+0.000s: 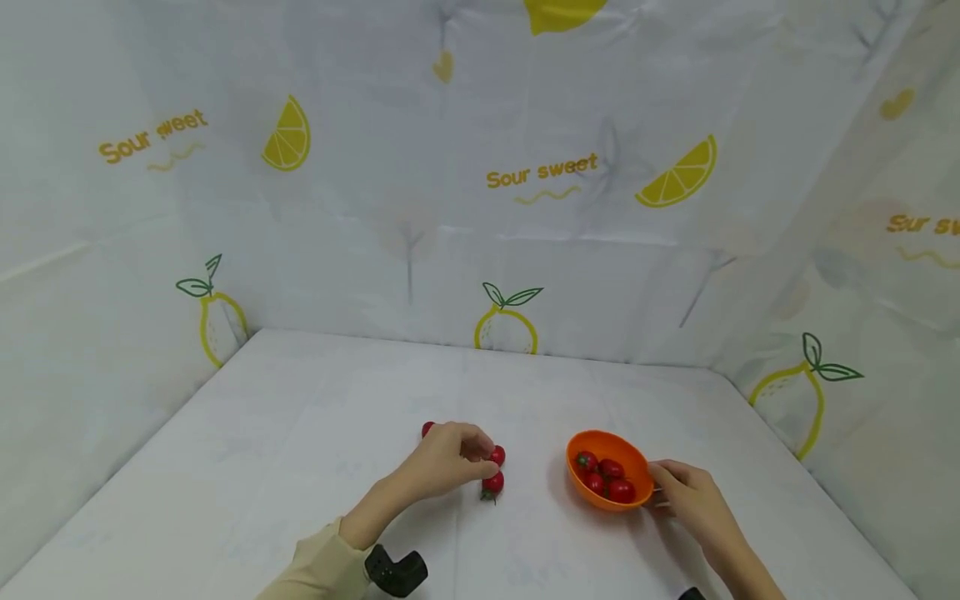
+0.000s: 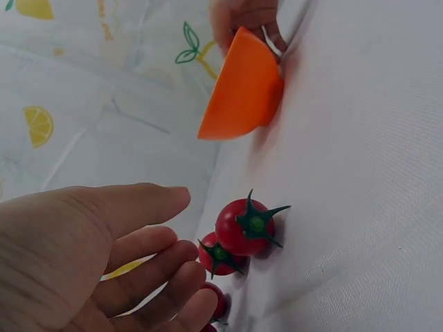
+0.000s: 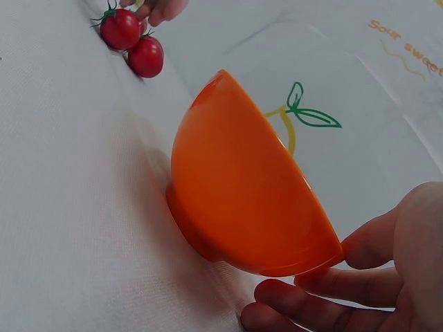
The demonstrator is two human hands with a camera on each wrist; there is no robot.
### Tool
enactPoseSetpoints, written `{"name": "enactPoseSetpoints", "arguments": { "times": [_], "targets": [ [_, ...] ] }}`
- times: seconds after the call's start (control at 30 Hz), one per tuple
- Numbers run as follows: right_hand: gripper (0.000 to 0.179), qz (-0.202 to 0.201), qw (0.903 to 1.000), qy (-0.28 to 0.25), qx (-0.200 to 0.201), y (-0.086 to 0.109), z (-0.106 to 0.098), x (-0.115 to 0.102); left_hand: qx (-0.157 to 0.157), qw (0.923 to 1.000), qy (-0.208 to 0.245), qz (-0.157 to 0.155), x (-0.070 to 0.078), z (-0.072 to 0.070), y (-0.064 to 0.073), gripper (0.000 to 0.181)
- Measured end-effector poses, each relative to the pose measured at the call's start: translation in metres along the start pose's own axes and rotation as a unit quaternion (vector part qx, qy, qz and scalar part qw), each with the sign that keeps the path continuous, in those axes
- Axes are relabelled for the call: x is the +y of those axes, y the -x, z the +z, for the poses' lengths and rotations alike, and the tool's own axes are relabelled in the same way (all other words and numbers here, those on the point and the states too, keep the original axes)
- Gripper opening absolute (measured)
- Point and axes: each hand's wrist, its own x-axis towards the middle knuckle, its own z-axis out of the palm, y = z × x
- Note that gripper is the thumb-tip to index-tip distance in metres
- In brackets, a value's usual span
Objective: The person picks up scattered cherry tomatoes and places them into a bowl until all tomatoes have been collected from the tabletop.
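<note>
My left hand point(image 1: 442, 460) hovers with loosely bent fingers over two cherry tomatoes. The nearer cherry tomato point(image 1: 493, 482) has a green stem cap; a second cherry tomato point(image 1: 498, 455) sits just behind it. In the left wrist view a gap shows between the hand point(image 2: 131, 256) and the nearest tomato point(image 2: 246, 228). Another cherry tomato point(image 1: 427, 428) is partly hidden behind the left hand. To the right, my right hand point(image 1: 693, 500) pinches the rim of an orange bowl point(image 1: 630, 457) between thumb and fingers. Several cherry tomatoes point(image 1: 611, 469) lie inside; the bowl's base stands on the table.
A white cloth covers the table point(image 1: 300, 417). Behind and at both sides hangs a white curtain point(image 1: 360, 275) with lemon prints, meeting the table's back edge. A black wrist strap point(image 1: 396, 572) shows on the left arm.
</note>
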Motion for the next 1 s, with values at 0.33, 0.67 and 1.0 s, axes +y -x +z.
{"name": "enactPoseSetpoints", "arguments": {
  "times": [0.33,0.67,1.0],
  "targets": [
    [0.042,-0.003,1.0000,-0.007,-0.002,0.000,0.000,0.000,-0.021,0.9995,0.015,-0.017,-0.003,0.007,0.001,0.033],
    [0.042,-0.001,1.0000,-0.002,-0.001,0.001,0.001,0.001,-0.013,0.9999,0.000,0.004,-0.009,0.016,0.001,0.027],
    [0.043,0.002,1.0000,-0.002,-0.001,0.000,0.001,0.001,-0.004,0.9991,0.041,0.010,-0.007,0.020,0.002,0.027]
  ]
}}
